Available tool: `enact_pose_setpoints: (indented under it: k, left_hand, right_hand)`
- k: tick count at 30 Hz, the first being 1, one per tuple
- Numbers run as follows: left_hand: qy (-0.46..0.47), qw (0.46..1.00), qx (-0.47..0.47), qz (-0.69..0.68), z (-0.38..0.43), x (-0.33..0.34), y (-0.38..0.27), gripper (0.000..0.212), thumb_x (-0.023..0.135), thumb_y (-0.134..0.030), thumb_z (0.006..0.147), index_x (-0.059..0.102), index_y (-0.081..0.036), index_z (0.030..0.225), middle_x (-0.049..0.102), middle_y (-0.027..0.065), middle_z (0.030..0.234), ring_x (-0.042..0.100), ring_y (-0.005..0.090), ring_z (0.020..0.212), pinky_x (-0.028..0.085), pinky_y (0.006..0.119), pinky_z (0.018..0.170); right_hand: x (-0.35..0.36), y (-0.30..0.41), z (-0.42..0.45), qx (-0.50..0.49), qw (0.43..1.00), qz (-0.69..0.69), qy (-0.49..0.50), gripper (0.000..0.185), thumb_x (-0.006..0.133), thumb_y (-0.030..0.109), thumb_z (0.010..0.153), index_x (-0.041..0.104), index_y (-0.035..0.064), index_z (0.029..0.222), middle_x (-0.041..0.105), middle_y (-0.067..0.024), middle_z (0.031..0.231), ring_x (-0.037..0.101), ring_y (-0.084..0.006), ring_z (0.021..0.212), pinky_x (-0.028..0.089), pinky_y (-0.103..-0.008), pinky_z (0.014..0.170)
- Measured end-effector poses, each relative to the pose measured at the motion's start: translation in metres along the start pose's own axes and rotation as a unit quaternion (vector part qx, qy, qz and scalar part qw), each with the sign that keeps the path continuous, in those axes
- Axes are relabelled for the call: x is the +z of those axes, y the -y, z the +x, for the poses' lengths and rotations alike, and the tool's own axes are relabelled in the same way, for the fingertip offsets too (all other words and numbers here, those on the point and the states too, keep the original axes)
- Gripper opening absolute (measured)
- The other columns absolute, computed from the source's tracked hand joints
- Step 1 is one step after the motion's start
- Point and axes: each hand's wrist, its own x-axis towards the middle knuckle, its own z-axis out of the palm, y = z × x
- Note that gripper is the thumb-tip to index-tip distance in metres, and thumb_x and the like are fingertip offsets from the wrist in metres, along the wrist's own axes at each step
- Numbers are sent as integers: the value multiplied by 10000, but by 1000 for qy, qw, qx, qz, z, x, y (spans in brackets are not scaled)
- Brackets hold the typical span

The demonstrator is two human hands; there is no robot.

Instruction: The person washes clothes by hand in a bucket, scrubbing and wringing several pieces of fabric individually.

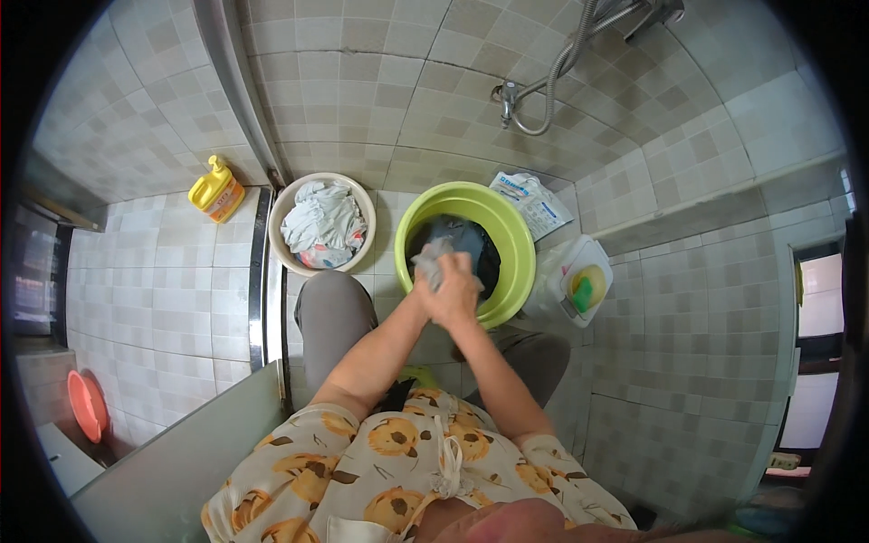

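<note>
Over the near side of a lime-green plastic basin (520,278), my left hand (422,288) and my right hand (456,292) are pressed together around a wet grey cloth (438,261). The cloth is bunched up and blurred. My right hand partly covers my left, whose fingers are mostly hidden. Below them in the basin lies dark clothing (461,237). A smaller whitish basin (273,234) to the left is heaped with white laundry (322,220), with some red and blue colour low in the pile.
A white plastic container (553,285) with a green-and-yellow item on top stands right of the green basin. Behind is a printed bag (533,203). A tap (507,102) with a hose is on the tiled wall. Left, past a raised sill (270,292), stands a yellow pump bottle (217,193).
</note>
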Motion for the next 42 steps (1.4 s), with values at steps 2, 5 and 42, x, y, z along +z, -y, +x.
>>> enact_pose_setpoints:
  k: [2, 5, 42]
  left_hand:
    - [-22, 924, 108, 366, 0, -11, 4, 264, 366, -353, 912, 526, -145, 885, 560, 92, 945, 553, 264, 850, 456, 429, 758]
    - [59, 934, -134, -325, 2, -20, 13, 396, 384, -486, 887, 536, -151, 1037, 575, 51, 958, 556, 225, 917, 471, 366, 824]
    - [-35, 999, -9, -10, -6, 13, -23, 346, 401, -447, 896, 561, -139, 891, 591, 67, 803, 577, 239, 724, 488, 387, 676]
  right_hand:
    - [6, 6, -6, -45, 999, 14, 15, 343, 610, 344, 725, 556, 38, 870, 541, -229, 987, 565, -425, 862, 463, -490, 745]
    - [22, -22, 28, 73, 994, -78, 0, 446, 567, 394, 738, 614, 0, 941, 624, -245, 832, 601, -415, 784, 483, -470, 743]
    - [11, -13, 11, 48, 999, -16, 0, 346, 555, 307, 743, 565, 14, 927, 608, -250, 863, 591, -423, 841, 458, -497, 758]
